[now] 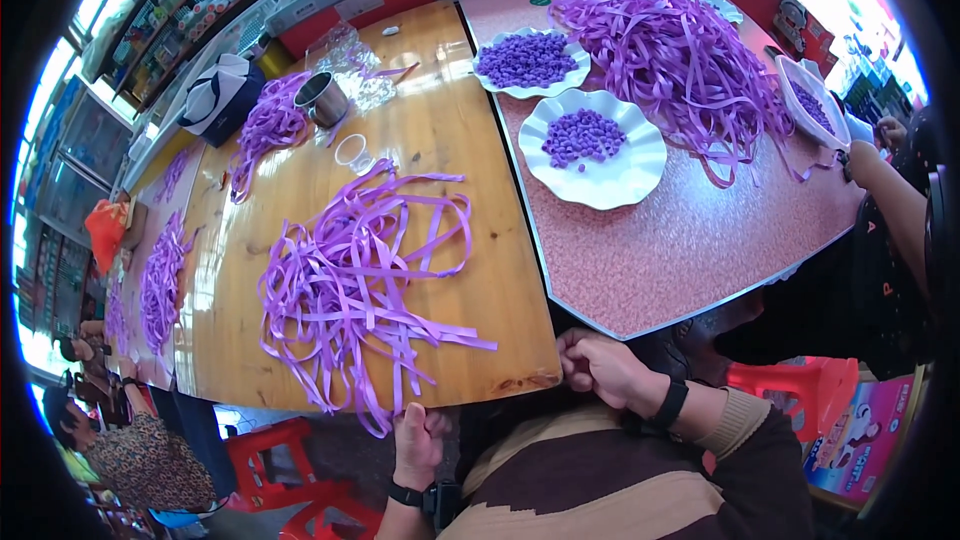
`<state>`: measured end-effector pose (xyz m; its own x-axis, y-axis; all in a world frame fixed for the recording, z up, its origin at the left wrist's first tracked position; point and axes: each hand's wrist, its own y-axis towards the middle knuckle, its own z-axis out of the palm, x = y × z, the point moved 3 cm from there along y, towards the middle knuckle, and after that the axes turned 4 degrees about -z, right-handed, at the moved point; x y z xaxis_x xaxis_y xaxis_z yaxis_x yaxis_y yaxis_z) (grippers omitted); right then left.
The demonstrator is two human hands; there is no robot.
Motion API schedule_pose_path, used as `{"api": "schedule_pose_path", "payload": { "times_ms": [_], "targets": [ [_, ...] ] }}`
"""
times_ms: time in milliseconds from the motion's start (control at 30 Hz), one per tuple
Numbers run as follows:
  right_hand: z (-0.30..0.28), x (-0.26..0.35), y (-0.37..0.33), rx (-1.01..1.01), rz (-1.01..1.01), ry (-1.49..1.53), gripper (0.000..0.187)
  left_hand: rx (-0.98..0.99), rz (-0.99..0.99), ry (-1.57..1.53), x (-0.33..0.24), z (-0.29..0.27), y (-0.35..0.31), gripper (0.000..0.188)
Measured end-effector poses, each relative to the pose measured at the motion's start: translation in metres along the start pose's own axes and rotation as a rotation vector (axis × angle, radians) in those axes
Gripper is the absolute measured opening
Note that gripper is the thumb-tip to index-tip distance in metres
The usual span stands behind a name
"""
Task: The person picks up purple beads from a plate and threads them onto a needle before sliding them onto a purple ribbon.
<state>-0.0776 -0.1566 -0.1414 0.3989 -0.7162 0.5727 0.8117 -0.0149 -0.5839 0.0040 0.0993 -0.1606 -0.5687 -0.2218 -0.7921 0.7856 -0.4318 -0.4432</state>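
Observation:
My left hand (418,445) is below the table's front edge, fingers curled and thumb up, beside the hanging ends of a loose pile of purple ribbons (355,290). Whatever it may hold is hidden. My right hand (603,368) is closed in a pinch at the front corner of the wooden table (480,370), close to the pink tabletop (640,280). Anything between its fingers is too small to make out. Two scalloped white plates hold purple beads: the nearer plate (640,175) has fewer, and the farther plate (570,82) is fuller.
A big heap of purple ribbons (680,60) covers the pink table's far side. Left of it stand a metal cup (321,100), a clear ring (351,149) and a dark blue bag (222,100). Another person's arm (890,190) reaches in at right. Red stools (275,465) stand below.

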Motion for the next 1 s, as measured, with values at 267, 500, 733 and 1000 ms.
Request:
{"api": "schedule_pose_path", "payload": {
  "times_ms": [267, 500, 733, 1000],
  "targets": [
    [0.02, 0.005, 0.006, 0.135, -0.111, -0.129, 0.027, -0.024, 0.0, -0.065, 0.005, -0.015, 0.004, 0.034],
    [0.036, 0.012, 0.027, 0.193, -0.195, -0.206, 0.051, -0.141, 0.066, 0.035, 0.001, 0.004, 0.008, 0.032],
    [0.029, 0.002, 0.029, 0.29, -0.271, -0.156, 0.045, -0.016, 0.025, -0.088, 0.005, -0.006, 0.013, 0.026],
    [0.032, 0.006, 0.025, 0.313, -0.232, -0.119, 0.044, -0.018, -0.067, -0.036, 0.002, -0.001, 0.01, 0.039]
  ]
}}
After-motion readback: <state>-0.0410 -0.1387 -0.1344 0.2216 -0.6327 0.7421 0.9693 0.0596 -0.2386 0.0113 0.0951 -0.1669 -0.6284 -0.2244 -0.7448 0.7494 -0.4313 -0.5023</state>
